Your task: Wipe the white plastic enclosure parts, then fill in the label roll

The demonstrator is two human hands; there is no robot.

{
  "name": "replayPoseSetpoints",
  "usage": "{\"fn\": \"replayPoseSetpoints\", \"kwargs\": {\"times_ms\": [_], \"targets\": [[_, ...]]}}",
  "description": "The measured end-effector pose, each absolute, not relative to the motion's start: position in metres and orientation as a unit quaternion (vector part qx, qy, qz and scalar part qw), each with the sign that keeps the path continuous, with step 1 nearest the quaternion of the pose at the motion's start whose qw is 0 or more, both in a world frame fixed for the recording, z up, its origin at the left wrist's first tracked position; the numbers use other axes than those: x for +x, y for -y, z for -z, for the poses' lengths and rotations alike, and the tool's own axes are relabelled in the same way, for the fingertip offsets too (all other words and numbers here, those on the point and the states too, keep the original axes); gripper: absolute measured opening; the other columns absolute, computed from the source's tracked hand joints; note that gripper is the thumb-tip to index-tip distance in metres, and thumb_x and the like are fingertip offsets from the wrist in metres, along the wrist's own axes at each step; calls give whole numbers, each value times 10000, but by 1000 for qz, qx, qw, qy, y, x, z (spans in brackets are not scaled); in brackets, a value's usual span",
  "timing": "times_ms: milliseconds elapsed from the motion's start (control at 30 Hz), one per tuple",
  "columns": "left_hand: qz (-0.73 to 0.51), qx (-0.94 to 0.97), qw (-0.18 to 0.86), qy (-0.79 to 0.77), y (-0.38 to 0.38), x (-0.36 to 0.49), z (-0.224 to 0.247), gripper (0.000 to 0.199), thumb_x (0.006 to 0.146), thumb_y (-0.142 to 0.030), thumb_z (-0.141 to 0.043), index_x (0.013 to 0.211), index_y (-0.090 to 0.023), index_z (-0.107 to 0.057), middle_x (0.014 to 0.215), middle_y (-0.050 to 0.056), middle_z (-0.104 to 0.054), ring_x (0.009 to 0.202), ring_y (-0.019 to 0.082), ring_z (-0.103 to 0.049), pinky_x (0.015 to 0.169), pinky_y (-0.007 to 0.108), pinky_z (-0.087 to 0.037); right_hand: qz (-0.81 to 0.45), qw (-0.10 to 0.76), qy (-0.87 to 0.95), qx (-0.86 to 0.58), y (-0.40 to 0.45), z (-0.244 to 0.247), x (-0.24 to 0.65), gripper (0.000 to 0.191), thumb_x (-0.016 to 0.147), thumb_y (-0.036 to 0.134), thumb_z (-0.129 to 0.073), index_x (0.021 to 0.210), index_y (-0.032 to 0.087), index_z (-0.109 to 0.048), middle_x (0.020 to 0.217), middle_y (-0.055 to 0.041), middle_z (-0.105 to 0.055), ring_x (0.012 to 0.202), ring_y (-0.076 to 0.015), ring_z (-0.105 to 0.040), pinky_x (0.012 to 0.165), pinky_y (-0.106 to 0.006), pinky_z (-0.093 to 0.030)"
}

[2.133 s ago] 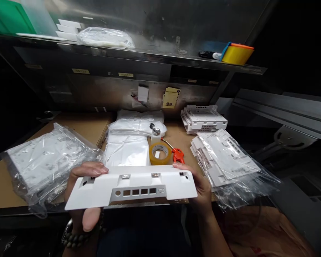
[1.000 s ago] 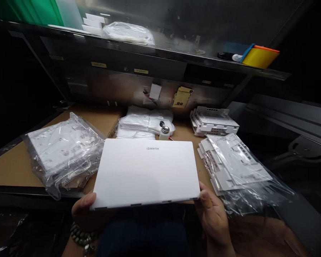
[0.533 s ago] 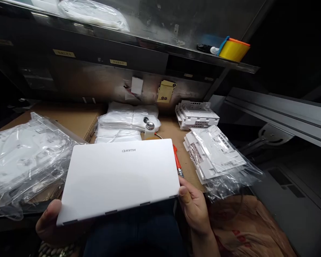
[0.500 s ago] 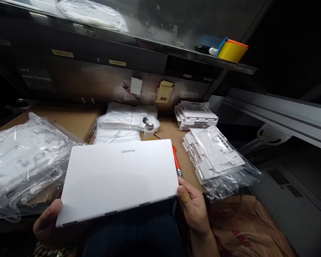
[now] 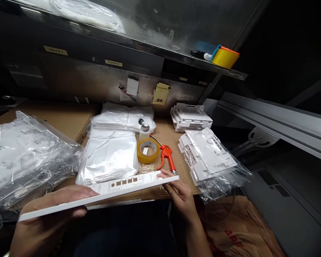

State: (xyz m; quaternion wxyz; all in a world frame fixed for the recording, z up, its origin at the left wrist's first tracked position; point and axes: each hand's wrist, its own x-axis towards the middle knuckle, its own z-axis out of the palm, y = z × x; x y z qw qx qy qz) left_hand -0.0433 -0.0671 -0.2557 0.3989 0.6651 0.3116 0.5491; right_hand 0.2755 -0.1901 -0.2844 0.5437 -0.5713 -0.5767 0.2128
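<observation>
A white plastic cover [image 5: 117, 194] is seen nearly edge-on above the front edge of the bench, its slotted side facing away from me. My left hand [image 5: 50, 210] grips its left part, fingers over the top and thumb beneath. At its right end, my right hand [image 5: 180, 192] pinches it. Just beyond the cover lie a stack of clear plastic bags [image 5: 109, 153], a roll of yellow tape [image 5: 148, 150] and a red air gun [image 5: 167, 157].
Bagged white parts [image 5: 24, 153] lie at the left, with more white parts [image 5: 210, 155] at the right. Behind those stands another stack of white parts [image 5: 191, 116]. A metal shelf [image 5: 139, 44] crosses above, holding a yellow container [image 5: 225, 58]. Brown wrapping [image 5: 238, 225] is at the lower right.
The cover has tilted from its broad, lettered face to nearly edge-on, showing its slotted side. My left hand has moved further along it, and the tape and air gun have come into view.
</observation>
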Motion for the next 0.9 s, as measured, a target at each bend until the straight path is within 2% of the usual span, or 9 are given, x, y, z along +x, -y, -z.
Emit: {"fn": "replayPoseSetpoints", "kwargs": {"times_ms": [133, 267, 367, 533, 667, 767, 833, 900], "targets": [[-531, 730, 354, -246, 69, -30, 234, 88, 823, -322, -765, 879, -306, -832, 797, 13, -824, 664, 295, -790, 531, 371, -685, -226, 523, 576, -586, 190, 290, 277, 321, 1037, 279, -621, 1330, 342, -738, 1300, -62, -771, 1342, -283, -656, 1174, -495, -504], [-505, 734, 366, -271, 74, -24, 220, 99, 826, -413, -859, 850, -323, -826, 794, -14, -824, 734, 224, -803, 677, 271, -682, -241, 507, 561, -609, 189, 295, 279, 307, 1040, 332, -617, 1316, 313, -751, 1304, -91, -767, 1357, -312, -642, 1161, -515, -512], [-492, 742, 370, -263, 75, -26, 219, 99, 839, -386, -867, 892, -314, -822, 842, -29, -834, 785, 181, -805, 770, 224, -662, -249, 505, 560, -608, 187, 297, 278, 305, 1041, 334, -613, 1311, 319, -753, 1322, -80, -759, 1373, -306, -629, 1153, -492, -520], [-490, 750, 355, -268, 75, -28, 222, 75, 860, -327, -853, 919, -300, -816, 874, -41, -833, 814, 161, -800, 792, 204, -647, -248, 470, 587, -610, 176, 294, 283, 297, 1030, 351, -613, 1283, 333, -767, 1319, -55, -763, 1371, -291, -630, 1134, -457, -533], [-505, 741, 328, -299, 79, -31, 227, 91, 867, -258, -841, 941, -306, -819, 922, -64, -829, 845, 135, -789, 824, 173, -625, -187, 328, 628, -681, 141, 273, 297, 353, 1032, 271, -525, 1300, 279, -755, 1346, -45, -751, 1343, -239, -650, 1148, -386, -512], [-547, 706, 291, -343, 83, -34, 234, 147, 863, -187, -833, 960, -298, -821, 981, -77, -822, 893, 121, -772, 861, 165, -608, -120, 221, 595, -763, 98, 252, 303, 422, 1045, 211, -427, 1353, 238, -714, 1377, -63, -733, 1273, -208, -688, 1081, -333, -537], [-576, 688, 245, -366, 84, -35, 242, 199, 848, -140, -834, 989, -281, -820, 1009, -71, -816, 916, 140, -764, 880, 207, -615, -109, 174, 583, -786, 66, 244, 300, 384, 1059, 259, -442, 1288, 232, -749, 1288, -89, -775, 1194, -238, -726, 1005, -345, -565], [-587, 694, 201, -365, 84, -35, 251, 275, 834, -80, -828, 1046, -255, -814, 1059, -45, -811, 954, 175, -762, 913, 262, -614, -108, 106, 576, -803, 36, 242, 291, 326, 1050, 332, -513, 1132, 212, -806, 1133, -131, -815, 1085, -280, -763, 922, -372, -586]]}}
